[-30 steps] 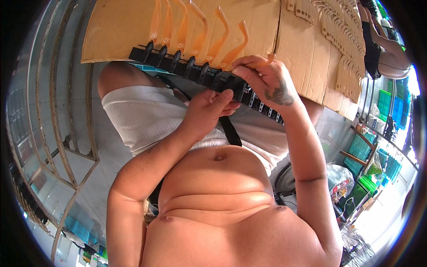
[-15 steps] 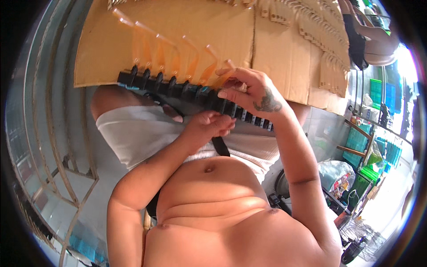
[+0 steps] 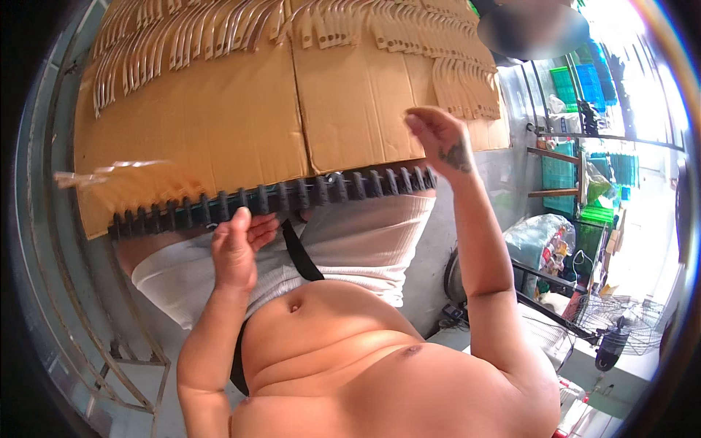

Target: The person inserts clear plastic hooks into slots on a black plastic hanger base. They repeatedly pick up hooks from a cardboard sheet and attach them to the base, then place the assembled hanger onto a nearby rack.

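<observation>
A long black toothed rack [image 3: 328, 191] lies across the near edge of a flat cardboard sheet [image 3: 219, 124] on my lap. My left hand [image 3: 237, 248] grips the rack's lower edge near its left part. Several translucent orange curved pieces [image 3: 128, 186] stick up from the rack's left end, blurred. My right hand [image 3: 438, 139] is raised above the rack's right end, over the cardboard, fingers bunched together; nothing shows in them. Rows of tan curved pieces [image 3: 190, 33] lie along the cardboard's far side.
A metal frame with bars [image 3: 80, 321] runs along my left. To my right stand a stuffed plastic bag [image 3: 540, 244], a fan with a wire guard [image 3: 613, 321], and green and blue crates [image 3: 577, 80] on shelves. Another person's blurred shape [image 3: 533, 29] is at the top right.
My right hand has let go of the rack and lifted up over the cardboard. The rack now lies straighter, and my left hand has slid left along its lower edge.
</observation>
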`<state>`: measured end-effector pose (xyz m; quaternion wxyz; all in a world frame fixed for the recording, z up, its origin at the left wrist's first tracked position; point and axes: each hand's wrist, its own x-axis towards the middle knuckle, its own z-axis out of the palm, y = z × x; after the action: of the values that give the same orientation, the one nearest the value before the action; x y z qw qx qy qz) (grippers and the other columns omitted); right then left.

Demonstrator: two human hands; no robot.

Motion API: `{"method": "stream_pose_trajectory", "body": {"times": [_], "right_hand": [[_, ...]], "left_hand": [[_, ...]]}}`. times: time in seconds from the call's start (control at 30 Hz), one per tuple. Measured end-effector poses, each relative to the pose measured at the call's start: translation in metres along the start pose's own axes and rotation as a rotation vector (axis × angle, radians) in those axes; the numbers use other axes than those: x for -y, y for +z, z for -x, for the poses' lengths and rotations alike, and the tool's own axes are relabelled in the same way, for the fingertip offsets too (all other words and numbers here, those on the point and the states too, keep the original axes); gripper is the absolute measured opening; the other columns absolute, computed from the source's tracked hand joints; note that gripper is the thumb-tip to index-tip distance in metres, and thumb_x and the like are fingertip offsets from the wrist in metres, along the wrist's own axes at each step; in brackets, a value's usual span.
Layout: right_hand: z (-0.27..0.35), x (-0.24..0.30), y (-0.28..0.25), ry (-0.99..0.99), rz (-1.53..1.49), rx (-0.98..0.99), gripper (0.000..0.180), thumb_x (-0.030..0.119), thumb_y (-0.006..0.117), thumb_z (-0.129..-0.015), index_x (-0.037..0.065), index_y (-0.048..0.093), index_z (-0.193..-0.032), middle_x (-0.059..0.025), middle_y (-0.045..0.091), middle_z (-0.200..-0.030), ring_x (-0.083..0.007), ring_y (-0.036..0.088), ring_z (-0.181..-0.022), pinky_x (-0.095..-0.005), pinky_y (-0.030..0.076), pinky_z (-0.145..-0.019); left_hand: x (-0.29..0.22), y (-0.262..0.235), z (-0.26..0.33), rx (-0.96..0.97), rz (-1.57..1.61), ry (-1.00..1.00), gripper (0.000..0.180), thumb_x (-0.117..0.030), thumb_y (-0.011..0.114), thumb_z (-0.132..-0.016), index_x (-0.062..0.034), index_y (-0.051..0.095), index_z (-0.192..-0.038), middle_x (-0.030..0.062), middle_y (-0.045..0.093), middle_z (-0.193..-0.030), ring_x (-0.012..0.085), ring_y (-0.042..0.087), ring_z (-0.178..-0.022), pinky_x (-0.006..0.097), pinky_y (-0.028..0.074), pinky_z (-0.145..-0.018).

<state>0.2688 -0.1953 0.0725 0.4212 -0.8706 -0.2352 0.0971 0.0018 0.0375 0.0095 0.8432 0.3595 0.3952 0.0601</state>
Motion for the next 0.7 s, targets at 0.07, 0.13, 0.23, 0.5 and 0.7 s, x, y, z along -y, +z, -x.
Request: {"method": "stream_pose_trajectory", "body": {"times": [0.07, 0.13, 0.23, 0.5, 0.7], "right_hand": [[-0.018, -0.022, -0.028, -0.09, 0.244, -0.221, 0.024, 0.02, 0.07, -0.084, 0.0, 0.068, -0.096, -0.0141, 0.068, -0.082, -0.0204, 0.066, -0.073, -0.0297, 0.052, -0.066], [-0.031, -0.041, -0.053, 0.02, 0.521, -0.317, 0.04, 0.035, 0.071, -0.082, 0.003, 0.066, -0.104, -0.0165, 0.065, -0.103, -0.0269, 0.065, -0.089, -0.0368, 0.051, -0.079], [-0.046, -0.061, -0.074, 0.097, 0.739, -0.319, 0.061, 0.05, 0.069, -0.079, 0.004, 0.06, -0.117, -0.0183, 0.057, -0.119, -0.0316, 0.056, -0.111, -0.0402, 0.045, -0.094], [-0.057, -0.054, -0.073, 0.314, 0.835, -0.138, 0.084, 0.069, 0.062, -0.074, 0.002, 0.055, -0.124, -0.0215, 0.053, -0.127, -0.0359, 0.048, -0.121, -0.0424, 0.038, -0.101], [-0.067, -0.074, -0.073, 0.273, 0.793, -0.118, 0.078, 0.063, 0.067, -0.073, 0.0, 0.058, -0.119, -0.0219, 0.058, -0.119, -0.0339, 0.054, -0.114, -0.0406, 0.043, -0.096]], "left_hand": [[-0.011, -0.004, -0.003, -0.068, 0.017, 0.032, 0.038, -0.035, 0.058, -0.091, 0.0018, 0.063, -0.089, 0.0165, 0.069, -0.089, 0.0208, 0.068, -0.078, 0.03, 0.055, -0.068], [-0.024, -0.009, -0.003, -0.045, -0.006, 0.024, 0.035, -0.038, 0.06, -0.09, -0.0032, 0.058, -0.094, 0.0145, 0.068, -0.091, 0.0195, 0.067, -0.08, 0.03, 0.055, -0.069], [-0.028, -0.008, 0.001, -0.155, 0.021, 0.061, 0.036, -0.036, 0.06, -0.09, -0.0008, 0.058, -0.094, 0.016, 0.068, -0.087, 0.0206, 0.068, -0.075, 0.029, 0.056, -0.064], [-0.046, -0.029, 0.0, -0.194, 0.054, 0.087, 0.031, -0.034, 0.057, -0.092, -0.0037, 0.056, -0.095, 0.0132, 0.067, -0.086, 0.0184, 0.066, -0.076, 0.029, 0.055, -0.065], [-0.047, -0.019, 0.007, -0.19, -0.003, 0.129, 0.031, -0.033, 0.057, -0.092, -0.0023, 0.057, -0.093, 0.0135, 0.067, -0.087, 0.0186, 0.066, -0.075, 0.03, 0.055, -0.067]]}}
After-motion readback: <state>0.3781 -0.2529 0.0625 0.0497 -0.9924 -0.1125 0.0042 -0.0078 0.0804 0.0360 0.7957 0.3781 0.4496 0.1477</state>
